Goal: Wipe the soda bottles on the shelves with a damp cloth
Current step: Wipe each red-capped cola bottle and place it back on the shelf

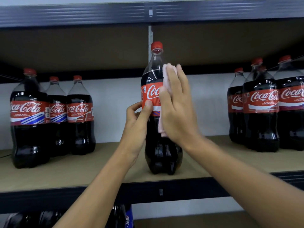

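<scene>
Fingers [180, 83] flat over cloth [166, 71], bottle [162, 153] partly hidden

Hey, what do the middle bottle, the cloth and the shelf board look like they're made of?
Middle bottle: clear glossy plastic, probably, given the bright highlights on its shoulder. Cloth: soft pale pink fabric, folded under the right hand. Shelf board: matte tan, likely pressed wood or fibreboard; no shine.

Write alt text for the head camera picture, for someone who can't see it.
A person's right hand presses a pale pink cloth against a Coca-Cola bottle standing on the shelf, while the left hand grips its label. More bottles stand in a left group and a right group.
</scene>
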Motion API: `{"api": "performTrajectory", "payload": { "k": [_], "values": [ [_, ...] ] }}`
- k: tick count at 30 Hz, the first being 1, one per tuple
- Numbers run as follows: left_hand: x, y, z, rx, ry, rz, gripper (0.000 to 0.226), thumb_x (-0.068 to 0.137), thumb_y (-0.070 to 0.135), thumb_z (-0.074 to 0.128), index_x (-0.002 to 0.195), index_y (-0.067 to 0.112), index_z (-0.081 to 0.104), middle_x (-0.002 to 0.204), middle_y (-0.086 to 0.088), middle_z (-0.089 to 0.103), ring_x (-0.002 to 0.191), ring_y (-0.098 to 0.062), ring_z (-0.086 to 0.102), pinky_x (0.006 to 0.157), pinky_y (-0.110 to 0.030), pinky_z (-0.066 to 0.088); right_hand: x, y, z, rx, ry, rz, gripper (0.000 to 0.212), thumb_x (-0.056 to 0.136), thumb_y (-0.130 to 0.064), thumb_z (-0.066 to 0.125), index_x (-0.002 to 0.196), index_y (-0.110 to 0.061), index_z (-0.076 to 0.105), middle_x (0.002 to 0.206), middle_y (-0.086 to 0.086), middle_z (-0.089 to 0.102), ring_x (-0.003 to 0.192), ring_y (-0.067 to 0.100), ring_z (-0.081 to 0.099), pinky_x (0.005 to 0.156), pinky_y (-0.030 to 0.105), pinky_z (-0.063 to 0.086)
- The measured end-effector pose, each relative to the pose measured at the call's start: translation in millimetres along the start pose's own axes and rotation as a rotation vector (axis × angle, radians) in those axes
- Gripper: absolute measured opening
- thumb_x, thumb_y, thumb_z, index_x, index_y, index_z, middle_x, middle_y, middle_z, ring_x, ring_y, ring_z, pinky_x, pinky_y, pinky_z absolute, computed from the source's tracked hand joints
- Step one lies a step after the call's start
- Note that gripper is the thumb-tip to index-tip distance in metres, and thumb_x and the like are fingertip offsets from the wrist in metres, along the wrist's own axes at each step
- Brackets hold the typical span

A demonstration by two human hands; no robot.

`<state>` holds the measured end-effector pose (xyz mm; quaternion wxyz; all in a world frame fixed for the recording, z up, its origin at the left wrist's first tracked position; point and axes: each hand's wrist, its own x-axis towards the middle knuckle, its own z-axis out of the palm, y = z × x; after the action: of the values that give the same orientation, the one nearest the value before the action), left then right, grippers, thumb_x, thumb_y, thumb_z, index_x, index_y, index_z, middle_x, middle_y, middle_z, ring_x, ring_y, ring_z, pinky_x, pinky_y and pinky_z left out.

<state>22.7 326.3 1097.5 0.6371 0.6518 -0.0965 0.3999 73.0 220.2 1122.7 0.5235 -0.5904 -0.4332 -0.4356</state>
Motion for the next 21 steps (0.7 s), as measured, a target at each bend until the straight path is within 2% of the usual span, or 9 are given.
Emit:
{"api": "performTrajectory", "payload": {
  "k": [3,5,7,9,11,14,17,19,21],
  "values": [
    [2,-1,1,-0.057,0.01,-0.009,0.038,0.102,0.044,0.054,0.134,0.024,0.048,0.113,0.007,0.074,0.095,-0.002,0.074,0.082,-0.023,0.055,-54,7,-1,-0.012,-0.104,0.074,0.058,0.109,-0.046,0.027,0.161,-0.045,0.001,0.167,-0.025,-0.01,0.149,-0.013,-0.005,0.125,0.032,0.021],
    [2,-1,3,-0.072,-0.006,0.004,0.046,0.098,0.049,0.056,0.136,0.024,0.044,0.111,0.008,0.075,0.097,-0.004,0.074,0.084,-0.026,0.055,-77,8,-4,-0.055,-0.172,0.083,0.059,0.107,-0.056,0.02,0.157,-0.053,-0.011,0.161,-0.034,-0.021,0.152,-0.007,-0.011,0.127,0.041,0.019],
    [1,0,6,-0.03,-0.017,0.018,0.062,0.083,0.062,0.06,0.133,0.029,0.043,0.107,0.009,0.076,0.097,-0.005,0.075,0.088,-0.029,0.057,-80,6,-5,-0.16,-0.168,0.088,0.057,0.103,-0.062,0.012,0.152,-0.059,-0.017,0.161,-0.034,-0.023,0.153,-0.001,-0.013,0.128,0.044,0.01],
    [1,0,6,0.024,-0.016,0.024,0.067,0.073,0.068,0.061,0.129,0.035,0.044,0.119,0.003,0.073,0.102,-0.007,0.074,0.097,-0.036,0.057,-59,2,-3,-0.177,-0.106,0.121,0.058,0.102,-0.061,0.012,0.155,-0.056,-0.01,0.165,-0.03,-0.016,0.154,0.001,-0.004,0.125,0.037,0.006],
    [1,0,6,0.053,-0.024,0.022,0.065,0.075,0.071,0.059,0.129,0.038,0.044,0.125,0.002,0.069,0.104,-0.007,0.073,0.099,-0.039,0.056,-24,-2,1,-0.091,-0.022,0.114,0.058,0.105,-0.053,0.019,0.161,-0.045,0.007,0.169,-0.021,-0.001,0.151,-0.004,0.006,0.117,0.026,0.008],
    [1,-1,4,0.076,-0.025,0.007,0.051,0.091,0.064,0.054,0.134,0.038,0.043,0.122,0.009,0.066,0.092,0.006,0.071,0.078,-0.017,0.056,39,-10,-3,0.084,0.012,0.135,0.049,0.111,-0.038,0.03,0.159,-0.03,0.034,0.166,-0.011,0.027,0.151,-0.002,0.02,0.119,0.021,0.017],
    [3,0,2,0.066,-0.014,-0.012,0.04,0.101,0.052,0.052,0.136,0.033,0.046,0.122,0.007,0.067,0.09,0.007,0.071,0.065,-0.008,0.053,67,-12,-6,0.246,-0.001,0.295,0.044,0.106,-0.046,0.038,0.146,-0.035,0.054,0.148,-0.016,0.054,0.133,0.004,0.051,0.116,0.033,0.039],
    [4,3,2,0.057,-0.026,-0.028,0.039,0.103,0.049,0.051,0.138,0.031,0.046,0.121,0.006,0.068,0.088,0.006,0.072,0.064,-0.009,0.053,56,-10,-5,0.278,0.053,0.34,0.044,0.105,-0.05,0.037,0.144,-0.039,0.055,0.144,-0.019,0.057,0.126,0.001,0.055,0.11,0.031,0.044],
    [4,5,3,0.043,-0.027,-0.034,0.042,0.105,0.047,0.05,0.143,0.03,0.043,0.121,0.006,0.069,0.092,0.001,0.073,0.073,-0.014,0.056,28,-4,-3,0.262,0.084,0.359,0.043,0.109,-0.047,0.03,0.145,-0.04,0.051,0.142,-0.021,0.057,0.121,-0.005,0.054,0.101,0.019,0.041]
  ]
}}
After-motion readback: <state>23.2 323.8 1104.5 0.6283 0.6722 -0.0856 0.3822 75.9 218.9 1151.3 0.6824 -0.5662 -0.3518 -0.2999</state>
